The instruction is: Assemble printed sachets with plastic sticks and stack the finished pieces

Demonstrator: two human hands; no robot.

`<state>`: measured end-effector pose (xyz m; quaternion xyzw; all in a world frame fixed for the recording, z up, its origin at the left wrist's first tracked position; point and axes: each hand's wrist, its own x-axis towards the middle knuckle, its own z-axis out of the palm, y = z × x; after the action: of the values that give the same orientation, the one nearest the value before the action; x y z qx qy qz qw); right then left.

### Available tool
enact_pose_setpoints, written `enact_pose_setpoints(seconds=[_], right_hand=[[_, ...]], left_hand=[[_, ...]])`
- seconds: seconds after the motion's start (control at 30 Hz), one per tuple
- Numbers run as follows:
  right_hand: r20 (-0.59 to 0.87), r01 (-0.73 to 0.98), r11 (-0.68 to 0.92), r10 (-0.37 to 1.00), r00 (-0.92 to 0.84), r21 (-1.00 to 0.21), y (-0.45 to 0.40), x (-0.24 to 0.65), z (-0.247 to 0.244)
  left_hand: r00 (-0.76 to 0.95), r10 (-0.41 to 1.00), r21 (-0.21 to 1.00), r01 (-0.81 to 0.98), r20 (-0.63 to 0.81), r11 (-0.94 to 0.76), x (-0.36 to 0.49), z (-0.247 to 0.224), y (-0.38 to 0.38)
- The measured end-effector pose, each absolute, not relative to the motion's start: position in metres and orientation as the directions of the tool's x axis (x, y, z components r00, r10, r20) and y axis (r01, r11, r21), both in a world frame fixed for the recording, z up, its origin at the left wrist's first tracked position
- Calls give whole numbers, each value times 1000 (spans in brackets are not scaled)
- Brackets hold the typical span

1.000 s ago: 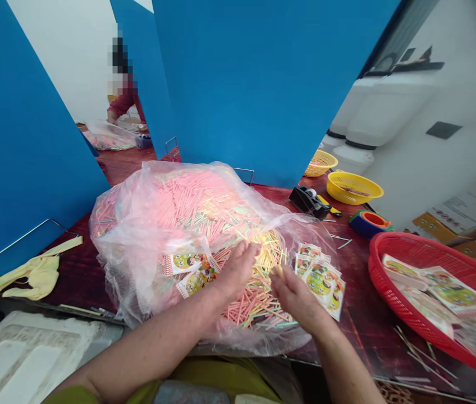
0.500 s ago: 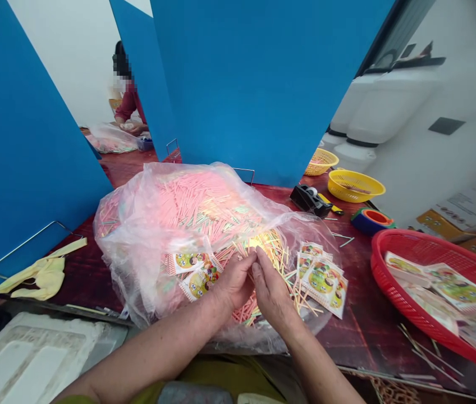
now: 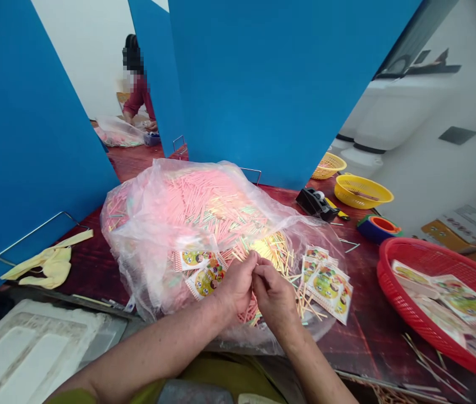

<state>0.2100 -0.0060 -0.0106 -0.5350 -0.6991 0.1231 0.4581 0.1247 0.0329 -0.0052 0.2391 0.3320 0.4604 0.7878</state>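
Hundreds of pastel sticks (image 3: pixel 274 255), criss-crossed

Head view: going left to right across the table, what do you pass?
Yellow cloth → plastic bag of sticks → tape dispenser → tape roll → red basket

Noted since our last entry: our left hand (image 3: pixel 236 285) and right hand (image 3: pixel 274 297), formerly apart, now touch, fingers together above the coloured sticks (image 3: pixel 272 252).
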Motion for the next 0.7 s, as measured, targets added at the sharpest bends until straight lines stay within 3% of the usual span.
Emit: enact_pose_setpoints(seconds=[0.13,0.23,0.33,0.57,0.63,0.7], right_hand=[[527,682,421,847,-61,-597,-5,233,17],[466,735,465,855,-228,-494,-5,247,35],[332,710,523,851,-407,-471,-10,242,37],[470,739,496,839,-274,-456,-31,246,22],[491,777,462,840,-230,-427,-32,265,13],[461,836,377,870,-173,-399,-33,285,-1]], left_hand=[[548,822,960,-116,-152,256,102,5,39],[721,687,987,157,-87,-40,92,12,40],[762,632,945,295,-142,-144,96,9,37],[824,557,858,358,-105,-367,117,5,23],[786,611,744,462,-92,-482,106,17,18],[684,724,504,659,-92,-558,85,30,15]])
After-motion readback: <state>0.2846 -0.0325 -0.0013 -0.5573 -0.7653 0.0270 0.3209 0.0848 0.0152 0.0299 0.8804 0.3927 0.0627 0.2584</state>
